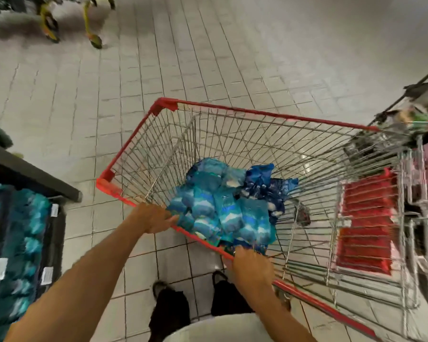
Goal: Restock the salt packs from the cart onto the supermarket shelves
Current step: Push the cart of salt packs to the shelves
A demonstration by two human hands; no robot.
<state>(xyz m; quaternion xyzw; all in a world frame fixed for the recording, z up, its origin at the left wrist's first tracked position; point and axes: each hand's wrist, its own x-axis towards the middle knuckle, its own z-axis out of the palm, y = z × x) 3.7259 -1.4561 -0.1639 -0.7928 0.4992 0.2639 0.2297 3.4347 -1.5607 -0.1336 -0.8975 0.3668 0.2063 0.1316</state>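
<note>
My left hand (156, 219) and right hand (251, 265): both gripping the cart (269, 113) rim, lower centre (steady it); salt packs (223, 208) next, shelf-side first.

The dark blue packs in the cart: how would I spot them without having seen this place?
Find the red-rimmed wire cart in the tiled aisle. A heap of salt packs lies in its basket by the person's hands. The dark blue packs sit on the heap's far side, navy where the nearer ones are pale turquoise.
</note>
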